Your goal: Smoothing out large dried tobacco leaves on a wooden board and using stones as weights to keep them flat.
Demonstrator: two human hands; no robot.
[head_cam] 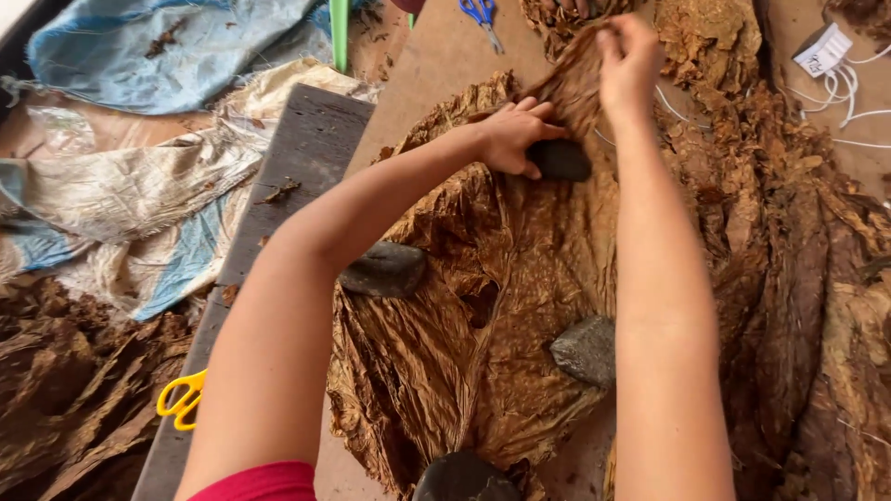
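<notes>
Tobacco leaf (501,306), large, brown and crinkled, lies spread on a tan board (436,65) in the centre of the view. Nearest the camera, a dark stone (461,480) sits on the leaf's near edge, partly cut off by the bottom of the frame. A grey stone (587,350) rests on the leaf, its right side hidden behind the right forearm. Another dark stone (385,269) sits at the leaf's left edge, partly hidden behind the left forearm. Yellow scissors (181,399) lie at the near left on a grey plank (297,158); the left arm covers their blades.

Farther out, the left hand (513,135) is laid open and presses down, fingers touching a black stone (560,160) on the leaf. The right hand (628,57) is closed, pinching the far tip of the leaf and lifting it.

Loose dried leaves (798,278) crowd the right side up to the frame edge. Bare board shows only in a strip at the far left of the leaf, where blue scissors (481,16) lie, cut off at the top. White cables (849,83) run along the far right corner.
</notes>
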